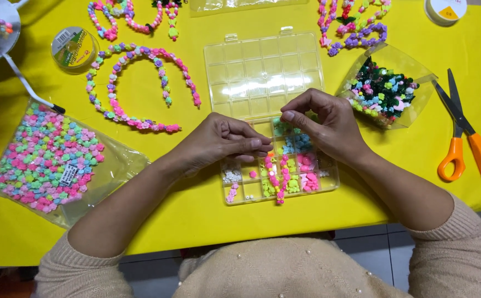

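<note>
Over the bead tray (329,179), left hand (218,140) and right hand (329,124) pinch a part-strung bead strand (276,179); finished strands (141,88) at 11 o'clock.

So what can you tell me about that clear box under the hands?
The box is clear plastic with a hinged lid laid open flat, both halves gridded into small compartments. The lid half is empty; the near half holds pink, green, blue and white beads. It lies on the yellow table. Both hands, left and right, hover over it, a bead strand hanging between them.
</note>
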